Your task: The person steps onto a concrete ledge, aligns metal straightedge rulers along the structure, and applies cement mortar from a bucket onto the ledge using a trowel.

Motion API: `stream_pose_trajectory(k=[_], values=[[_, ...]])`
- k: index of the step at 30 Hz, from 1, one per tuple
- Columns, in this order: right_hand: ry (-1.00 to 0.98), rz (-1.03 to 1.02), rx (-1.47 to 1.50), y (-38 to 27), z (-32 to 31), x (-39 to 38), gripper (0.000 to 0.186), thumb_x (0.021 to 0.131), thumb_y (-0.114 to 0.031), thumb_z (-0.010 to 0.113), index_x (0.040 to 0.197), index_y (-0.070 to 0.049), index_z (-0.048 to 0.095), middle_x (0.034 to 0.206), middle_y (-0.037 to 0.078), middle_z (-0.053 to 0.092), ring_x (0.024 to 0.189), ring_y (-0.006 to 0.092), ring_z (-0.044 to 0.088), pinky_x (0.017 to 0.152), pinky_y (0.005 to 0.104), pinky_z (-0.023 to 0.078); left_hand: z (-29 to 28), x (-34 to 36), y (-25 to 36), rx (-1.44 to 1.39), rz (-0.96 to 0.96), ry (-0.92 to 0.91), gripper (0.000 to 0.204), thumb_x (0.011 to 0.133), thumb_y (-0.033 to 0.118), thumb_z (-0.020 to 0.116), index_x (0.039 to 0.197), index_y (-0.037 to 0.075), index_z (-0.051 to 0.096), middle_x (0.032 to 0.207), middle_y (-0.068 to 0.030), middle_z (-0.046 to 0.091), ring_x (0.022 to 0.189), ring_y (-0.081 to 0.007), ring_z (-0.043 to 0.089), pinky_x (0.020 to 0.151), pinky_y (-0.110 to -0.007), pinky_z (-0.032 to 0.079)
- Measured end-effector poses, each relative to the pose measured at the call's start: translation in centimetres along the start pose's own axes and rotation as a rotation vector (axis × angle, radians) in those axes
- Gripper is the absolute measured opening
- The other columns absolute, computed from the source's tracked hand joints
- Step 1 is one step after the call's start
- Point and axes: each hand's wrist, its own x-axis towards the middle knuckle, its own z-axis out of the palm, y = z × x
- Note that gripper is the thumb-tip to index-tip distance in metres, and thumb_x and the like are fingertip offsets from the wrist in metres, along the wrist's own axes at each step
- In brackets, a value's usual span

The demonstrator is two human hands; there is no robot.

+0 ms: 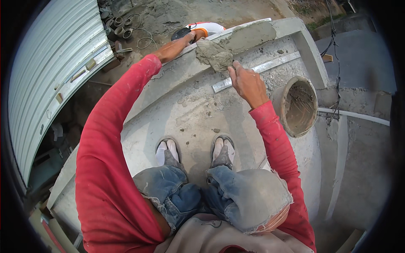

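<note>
My right hand [248, 83] is closed round the handle of a trowel, whose blade is hidden under a heap of wet grey mortar [214, 55]. The heap is at the inner edge of a low curved concrete wall [162, 90]. Beyond it, a smoothed band of fresh mortar [249, 37] covers the wall top. My left hand [175, 47] reaches to the outer edge and grips a long pale strip [242, 26] running along it; its fingertips are partly hidden. Just inside the wall, near my right hand, lies a flat metal bar [257, 71].
A mortar-caked bucket [299, 106] stands right of my right forearm. Beyond the wall, lower down, is another person [206, 28] in white and orange. Corrugated white sheeting [55, 55] is at left, dark cables [336, 63] hang at right. Crumbs of mortar dot the ledge [198, 122] under my feet.
</note>
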Motion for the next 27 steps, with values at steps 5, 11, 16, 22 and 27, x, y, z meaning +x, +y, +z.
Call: stream_pose_trajectory(k=[5, 11, 16, 22, 27], values=[[0.071, 0.09, 0.008, 6.5, 0.2, 3.5, 0.031, 0.103, -0.032, 0.05, 0.099, -0.002, 0.06, 0.082, 0.028, 0.069, 0.08, 0.0491, 0.067, 0.068, 0.0586, 0.053, -1.0, 0.2, 0.3, 0.082, -0.059, -0.09, 0.098, 0.095, 0.081, 0.023, 0.138, 0.0, 0.058, 0.141, -0.0182, 0.056, 0.134, -0.0298, 0.048, 0.118, -0.041, 0.025], [-0.068, 0.079, 0.337, -0.3, -0.5, 0.1, 0.028, 0.1, -0.031, 0.054, 0.1, -0.003, 0.061, 0.079, 0.025, 0.069, 0.074, 0.0464, 0.068, 0.066, 0.0573, 0.054, -1.3, -1.0, 3.5, 0.083, -0.198, -0.162, 0.104, 0.091, 0.086, 0.022, 0.151, 0.003, 0.043, 0.155, -0.0218, 0.043, 0.146, -0.0369, 0.036, 0.12, -0.05, 0.021], [-0.007, 0.085, 0.175, 1.8, -1.3, 1.4, 0.028, 0.1, -0.033, 0.055, 0.104, -0.006, 0.063, 0.079, 0.023, 0.07, 0.075, 0.0435, 0.07, 0.067, 0.0549, 0.055, -1.1, -1.5, 4.7, 0.119, -0.291, -0.135, 0.104, 0.092, 0.085, 0.022, 0.154, 0.003, 0.039, 0.157, -0.0223, 0.039, 0.148, -0.0384, 0.032, 0.121, -0.053, 0.02], [0.1, 0.196, 0.174, 8.7, -0.4, 4.1, 0.03, 0.102, -0.032, 0.053, 0.105, -0.003, 0.062, 0.084, 0.027, 0.07, 0.082, 0.0484, 0.068, 0.073, 0.0569, 0.054, 0.1, -1.8, 3.1, 0.253, -0.068, -0.04, 0.092, 0.097, 0.076, 0.033, 0.152, 0.003, 0.041, 0.152, -0.0211, 0.047, 0.143, -0.0335, 0.042, 0.119, -0.039, 0.029], [-0.059, 0.211, 0.407, 3.8, 1.6, 1.0, 0.037, 0.104, -0.031, 0.048, 0.105, 0.005, 0.059, 0.087, 0.031, 0.068, 0.088, 0.0523, 0.065, 0.079, 0.0587, 0.051, 2.3, -3.0, 2.3, 0.537, -0.008, 0.12, 0.107, 0.074, 0.084, 0.062, 0.14, 0.0, 0.047, 0.129, -0.0275, 0.061, 0.119, -0.039, 0.061, 0.103, -0.046, 0.046]])
